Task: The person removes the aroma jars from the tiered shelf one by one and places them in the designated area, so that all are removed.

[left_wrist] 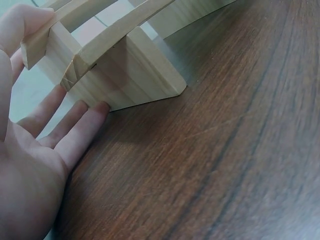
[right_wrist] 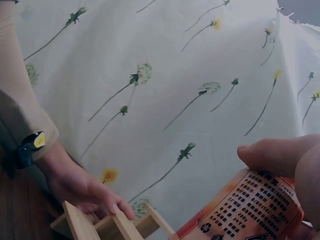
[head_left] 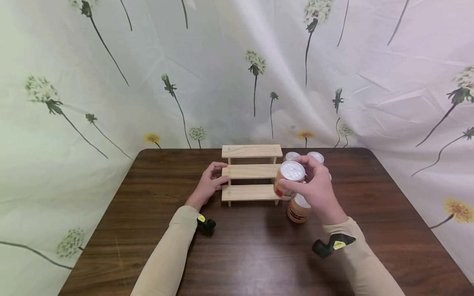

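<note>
My left hand (head_left: 208, 186) grips the left end of a small three-tier wooden shelf (head_left: 252, 171). In the left wrist view the thumb lies on a tier's end, and the lower fingertips (left_wrist: 102, 107) touch the side panel. My right hand (head_left: 320, 187) holds a can (head_left: 292, 170) with a silvery top and an orange label, thumb in front and fingers round the back. The can is tilted and overlaps the right end of the lower tiers in the head view. In the right wrist view, dark printed text covers the can's label (right_wrist: 245, 205).
Another orange-labelled can (head_left: 299, 210) stands on the brown table (head_left: 237, 255) at the shelf's front right. Several more cans, one with a pale top (head_left: 315, 157), stand behind my right hand, partly hidden. A dandelion-printed cloth (head_left: 222, 82) hangs behind the table.
</note>
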The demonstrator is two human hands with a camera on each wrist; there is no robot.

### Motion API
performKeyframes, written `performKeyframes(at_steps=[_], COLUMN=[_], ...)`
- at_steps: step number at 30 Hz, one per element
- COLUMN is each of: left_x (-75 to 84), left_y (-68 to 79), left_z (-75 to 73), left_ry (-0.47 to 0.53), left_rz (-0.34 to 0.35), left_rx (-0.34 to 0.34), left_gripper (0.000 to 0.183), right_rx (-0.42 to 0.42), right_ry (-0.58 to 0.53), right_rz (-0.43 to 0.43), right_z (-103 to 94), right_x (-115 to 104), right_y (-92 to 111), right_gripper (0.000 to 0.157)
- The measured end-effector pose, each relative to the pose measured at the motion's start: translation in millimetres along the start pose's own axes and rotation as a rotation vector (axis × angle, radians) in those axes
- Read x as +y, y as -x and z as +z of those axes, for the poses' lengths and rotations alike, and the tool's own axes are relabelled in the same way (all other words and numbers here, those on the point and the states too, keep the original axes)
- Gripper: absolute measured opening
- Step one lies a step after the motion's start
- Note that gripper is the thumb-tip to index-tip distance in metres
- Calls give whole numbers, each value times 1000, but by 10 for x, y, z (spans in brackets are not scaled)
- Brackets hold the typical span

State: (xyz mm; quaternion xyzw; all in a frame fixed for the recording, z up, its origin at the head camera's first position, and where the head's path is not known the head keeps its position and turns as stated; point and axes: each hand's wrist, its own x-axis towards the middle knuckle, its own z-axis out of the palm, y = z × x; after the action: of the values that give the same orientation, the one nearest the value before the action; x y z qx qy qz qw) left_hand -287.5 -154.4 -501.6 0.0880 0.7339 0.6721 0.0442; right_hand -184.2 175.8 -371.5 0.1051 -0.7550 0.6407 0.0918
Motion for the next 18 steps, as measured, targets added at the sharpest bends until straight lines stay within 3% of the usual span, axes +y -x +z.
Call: performKeyframes(at_steps=[11,18], left_x=[-8,-5], left_y=[0,-7], left_z=[-3,-6], left_ry=[-2,5], left_rz=[-14,-5], left_rx=[6,1], left_gripper=[44,44], right_rx=[18,67], right_ry=[-90,-5], right_rz=[-30,-22], right_z=[-319,-557], right_x=[-28,-18], right_y=[62,137], right_gripper=[55,51])
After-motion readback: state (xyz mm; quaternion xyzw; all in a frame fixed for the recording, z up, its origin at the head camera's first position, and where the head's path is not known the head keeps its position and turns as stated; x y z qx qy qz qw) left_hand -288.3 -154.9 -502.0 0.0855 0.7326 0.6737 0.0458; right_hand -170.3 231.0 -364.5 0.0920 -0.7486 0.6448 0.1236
